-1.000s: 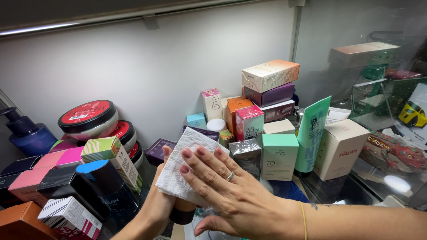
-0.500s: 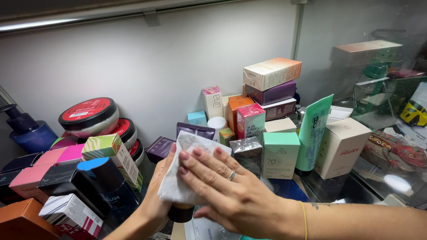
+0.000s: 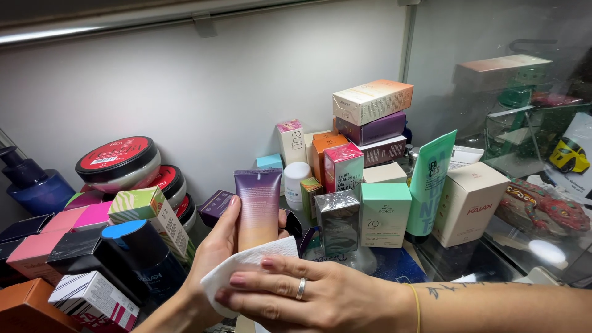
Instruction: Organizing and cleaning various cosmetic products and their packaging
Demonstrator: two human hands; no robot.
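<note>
We saw a glass counter (image 3: 456,262) crowded with cosmetics boxes, set against a white back wall (image 3: 203,86). Far right, a stack of boxes (image 3: 372,117) rose flat on flat, likely to save room, with a white carton (image 3: 468,202) and a green tube (image 3: 431,182) standing upright near it. On the left, red-lidded jars (image 3: 120,161) lay stacked behind pink boxes (image 3: 55,231) and a blue pump bottle (image 3: 31,185).

Near the middle, our left hand (image 3: 213,259) held a purple tube (image 3: 258,206) upright, fingers wrapped round its lower part, so its front stayed open to wiping. Our right hand (image 3: 308,296) lay flat across, fingers pressed together on a white wipe (image 3: 253,262) against the tube's base; the ring finger wore a band. The tube stood above the counter, just in front of a silver box (image 3: 338,223) and a mint box (image 3: 385,213).
</note>
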